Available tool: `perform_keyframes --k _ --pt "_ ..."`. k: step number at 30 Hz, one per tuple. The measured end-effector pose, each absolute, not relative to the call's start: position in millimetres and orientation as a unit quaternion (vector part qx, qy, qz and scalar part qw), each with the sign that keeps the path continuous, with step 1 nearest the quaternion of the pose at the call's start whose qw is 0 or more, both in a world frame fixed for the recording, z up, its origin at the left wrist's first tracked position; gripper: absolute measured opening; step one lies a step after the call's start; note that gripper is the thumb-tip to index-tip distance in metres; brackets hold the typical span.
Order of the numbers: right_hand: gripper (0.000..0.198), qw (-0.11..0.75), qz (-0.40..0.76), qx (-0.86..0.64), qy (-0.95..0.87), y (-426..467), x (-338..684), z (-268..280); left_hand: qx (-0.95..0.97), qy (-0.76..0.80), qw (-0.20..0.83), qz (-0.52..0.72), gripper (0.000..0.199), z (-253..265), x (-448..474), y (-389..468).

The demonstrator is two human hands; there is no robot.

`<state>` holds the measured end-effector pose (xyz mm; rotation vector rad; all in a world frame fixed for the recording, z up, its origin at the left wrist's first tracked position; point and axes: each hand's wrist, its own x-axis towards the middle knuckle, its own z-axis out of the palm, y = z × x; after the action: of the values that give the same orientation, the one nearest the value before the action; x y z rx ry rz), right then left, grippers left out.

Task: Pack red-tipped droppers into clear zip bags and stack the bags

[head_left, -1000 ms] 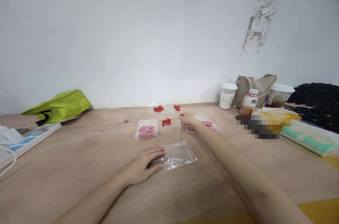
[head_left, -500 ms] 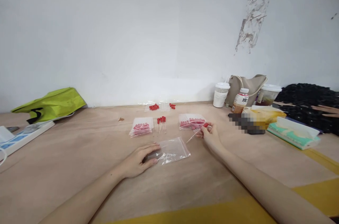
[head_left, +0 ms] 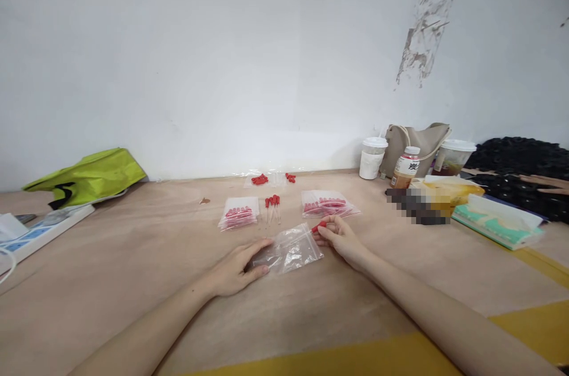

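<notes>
A clear zip bag (head_left: 291,252) lies flat on the table between my hands. My left hand (head_left: 237,266) rests at the bag's left edge, thumb and fingers spread apart and touching the plastic. My right hand (head_left: 340,239) pinches a glass dropper by its red rubber bulb (head_left: 318,226). The dropper's thin stem points left at the bag's zip end and overlaps it. Behind the bag, several red-bulbed droppers (head_left: 272,203) lie side by side. A stack of filled bags (head_left: 239,214) sits to their left, and another pile of filled bags (head_left: 328,204) to their right.
By the wall lie red bulbs (head_left: 259,179) on clear plastic. At right stand a lidded cup (head_left: 372,158), a bottle (head_left: 405,168), a grey bag (head_left: 422,142) and a tissue pack (head_left: 498,225). A green bag (head_left: 89,177) and power strip (head_left: 48,233) lie left. Another person's hand (head_left: 544,183) shows far right.
My right hand has moved left with the dropper, bringing its stem over the zip end of the bag. The bag has shifted and wrinkled slightly. My left hand stays at the bag's left edge.
</notes>
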<state>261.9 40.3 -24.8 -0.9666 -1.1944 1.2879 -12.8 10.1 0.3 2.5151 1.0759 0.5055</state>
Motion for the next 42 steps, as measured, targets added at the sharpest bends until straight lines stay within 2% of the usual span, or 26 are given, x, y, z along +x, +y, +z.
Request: perform_keyframes --k 5,10,13,19,22,26,32,34,38,42 --pt "0.025 0.439 0.416 -0.403 -0.687 40.1 271.1 -22.6 0.898 0.367 0.175 0.169 0.048 1.7 -10.8 11.6" --pt "0.017 0.419 0.256 -0.411 -0.768 47.9 264.5 -27.9 0.901 0.357 0.175 0.172 0.047 1.6 -9.3 12.4" --pt "0.013 0.389 0.198 -0.412 -0.800 50.5 263.0 -33.6 0.903 0.348 0.175 0.180 0.043 0.7 -8.6 13.3" --pt "0.015 0.425 0.125 -0.503 -0.742 60.5 266.2 -17.9 0.896 0.354 0.165 0.213 0.029 0.6 -8.8 10.0" --pt "0.015 0.413 0.122 -0.504 -0.748 78.4 248.4 1.7 0.886 0.362 0.175 0.231 0.021 2.4 -8.3 6.3" --pt "0.016 0.326 0.155 -0.602 -0.712 115.5 202.8 15.1 0.882 0.361 0.201 0.229 0.020 5.0 -7.1 4.1" --pt "0.044 0.279 0.188 -0.658 -0.674 164.5 153.9 4.8 0.880 0.359 0.218 0.223 0.019 5.0 -8.4 4.8" --pt "0.040 0.270 0.198 -0.664 -0.669 174.0 151.2 1.7 0.880 0.357 0.219 0.225 0.019 4.8 -8.8 4.8" --pt "0.017 0.260 0.218 -0.661 -0.670 180.0 160.1 -1.2 0.881 0.354 0.219 0.227 0.018 4.9 -8.2 5.2" --pt "0.010 0.266 0.230 -0.654 -0.670 175.3 170.7 -1.3 0.883 0.355 0.208 0.227 0.017 3.9 -7.0 6.5"
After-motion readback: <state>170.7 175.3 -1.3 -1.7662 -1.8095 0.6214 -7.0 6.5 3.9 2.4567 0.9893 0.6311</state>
